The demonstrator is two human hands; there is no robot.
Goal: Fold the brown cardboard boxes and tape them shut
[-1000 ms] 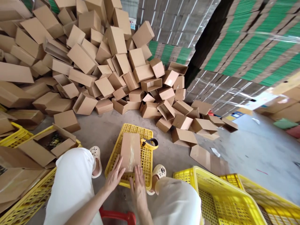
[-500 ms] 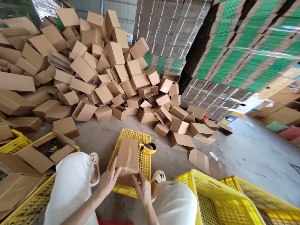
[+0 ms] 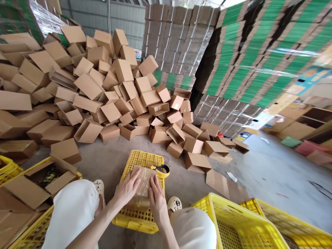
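over yellow crate (image 3: 140,226), box's (image 3: 142,188) tape (image 3: 145,174) points forward, long axis unclear, left hand (image 3: 127,188) and right hand (image 3: 157,199) spread.

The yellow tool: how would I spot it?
In front of the big heap of cardboard boxes, a yellow crate sits between two light shoes. At its right edge, beside the brown box, lies the tool. Unlike crate and box, it's rounded and part black.

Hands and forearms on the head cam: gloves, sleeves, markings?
Left hand and right hand: ordinary human hands, no gloves. Forearms bare; no sleeves in frame. No watch, wristband, cables or markings visible. Too small to rule out thin rings.
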